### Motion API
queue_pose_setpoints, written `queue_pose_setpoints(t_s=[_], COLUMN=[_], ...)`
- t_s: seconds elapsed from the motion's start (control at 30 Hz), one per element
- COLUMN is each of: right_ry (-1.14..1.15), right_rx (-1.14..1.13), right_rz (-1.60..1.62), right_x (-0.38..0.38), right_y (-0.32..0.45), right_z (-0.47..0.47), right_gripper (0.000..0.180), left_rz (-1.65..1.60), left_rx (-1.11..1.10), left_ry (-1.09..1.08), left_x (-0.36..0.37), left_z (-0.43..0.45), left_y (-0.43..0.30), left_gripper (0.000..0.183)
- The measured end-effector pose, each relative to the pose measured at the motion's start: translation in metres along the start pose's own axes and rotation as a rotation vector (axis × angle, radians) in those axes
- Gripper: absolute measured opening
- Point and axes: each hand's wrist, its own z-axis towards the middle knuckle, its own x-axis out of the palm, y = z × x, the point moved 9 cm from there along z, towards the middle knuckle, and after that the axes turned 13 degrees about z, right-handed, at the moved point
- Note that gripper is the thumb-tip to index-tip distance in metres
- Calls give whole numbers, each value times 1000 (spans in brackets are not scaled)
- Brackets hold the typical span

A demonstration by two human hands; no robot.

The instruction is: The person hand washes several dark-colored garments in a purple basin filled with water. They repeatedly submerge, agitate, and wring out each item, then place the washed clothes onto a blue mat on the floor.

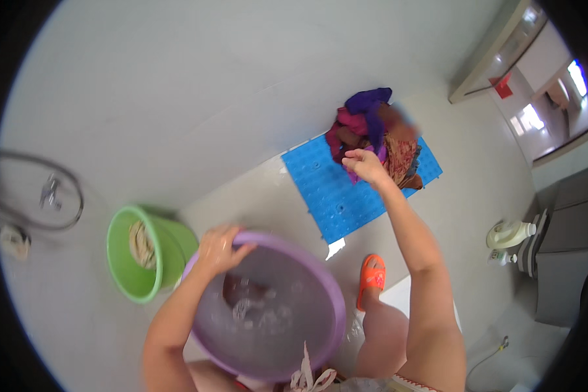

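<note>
My left hand [220, 250] grips the far-left rim of a round purple plastic basin [337, 308], thumb on the inner side. Cloudy water [294, 323] with some foam fills much of the basin. A dark brown cloth [240, 289] lies partly under the surface. My right hand [367, 167] reaches out over the near side of a heap of clothes [397, 152], fingers loosely bent, with nothing visible in them. Purple, magenta and brown patterned fabrics make up the heap, and one reddish-brown part at its far right is blurred. Beneath it lies a blue plastic mat [323, 196].
Left of the basin, a green bucket [171, 250] holds a beige cloth [142, 245]. A tap [51, 192] and dark hose [81, 196] are on the left wall. Detergent bottles [507, 235] stand at right by grey bins [563, 274]. My foot wears an orange slipper [371, 277].
</note>
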Motion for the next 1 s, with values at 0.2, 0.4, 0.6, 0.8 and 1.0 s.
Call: queue_pose_setpoints(t_s=[0.2, 0.4, 0.6, 0.8, 1.0], right_ry=[172, 600, 446, 495, 574], right_rx=[-530, -308, -214, -198, -573], right_rz=[-497, -795, -806, -768, -618], right_x=[98, 212, 315, 331, 317], right_y=[105, 43, 6, 18, 228], right_z=[-212, -306, -317, -335, -408], right_gripper=[35, 58, 67, 37, 27], left_rz=[-189, -447, -567, -693, -772], left_rx=[-455, -583, -672, -711, -644], left_ry=[-400, -201, -54, -52, -145], left_x=[-25, -14, 8, 20, -32], left_z=[-96, -195, -284, -329, -306], left_y=[10, 1, 5, 12, -11], left_gripper=[41, 35, 41, 49, 75])
